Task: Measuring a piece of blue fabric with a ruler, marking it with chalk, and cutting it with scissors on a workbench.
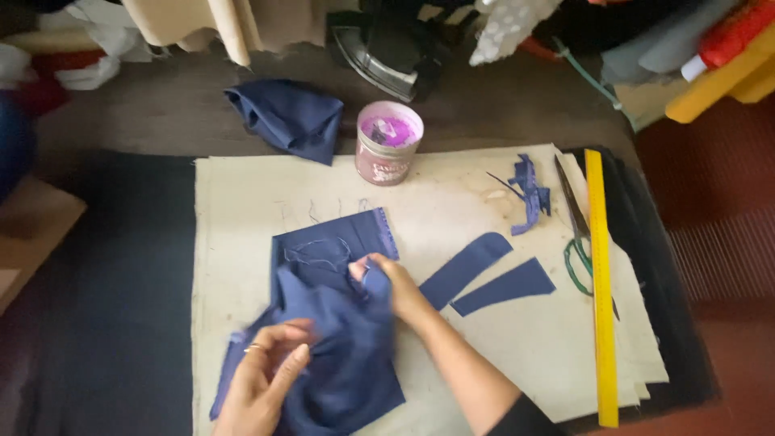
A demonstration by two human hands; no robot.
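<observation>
The crumpled navy-blue fabric piece (335, 323) is spread near-centre on the cream-covered bench (234, 202), long axis near-to-far; its far edge is pinched by the right hand (387, 282), its near-left fold by the left hand (270, 367).

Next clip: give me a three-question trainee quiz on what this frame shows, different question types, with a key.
1. True or false: the long yellow ruler lies along the right side of the cream cloth sheet.
2. Which thing stands at the sheet's top edge? A) the round pink-lidded jar B) a white cup C) a red box
3. Fill in: the right hand pinches the large dark blue fabric piece, while two smaller cut ___ pieces lie to its right.

Key: 1 true; 2 A; 3 blue. The left hand also rests its fingers on the same fabric, and dark-bladed scissors lie beside the ruler.
</observation>
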